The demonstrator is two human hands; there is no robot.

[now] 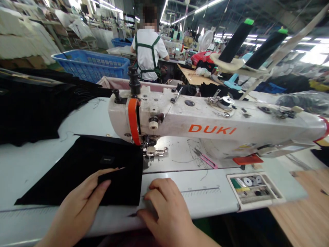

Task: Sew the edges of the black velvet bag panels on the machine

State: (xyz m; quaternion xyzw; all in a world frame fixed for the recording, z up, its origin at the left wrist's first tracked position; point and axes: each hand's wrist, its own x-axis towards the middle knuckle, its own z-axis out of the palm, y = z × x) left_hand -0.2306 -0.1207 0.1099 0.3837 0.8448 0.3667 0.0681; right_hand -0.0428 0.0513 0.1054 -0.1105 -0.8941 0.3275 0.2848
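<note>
A black fabric piece with a small dark label lies flat on the sewing machine table, its right edge at the presser foot. My left hand is closed on a fold of this fabric, pinched between thumb and fingers just below the label. To the right of the fabric's lower corner, my right hand rests by the table's front edge. Its fingers are loosely curled, with a gap between thumb and forefinger and nothing visible in them. The white sewing machine stands behind both hands.
Pink thread snips lie under the machine arm among loose threads. A tray of bobbins is set in the table at right. Black garments are piled at left. Behind are a blue basket and a person facing away.
</note>
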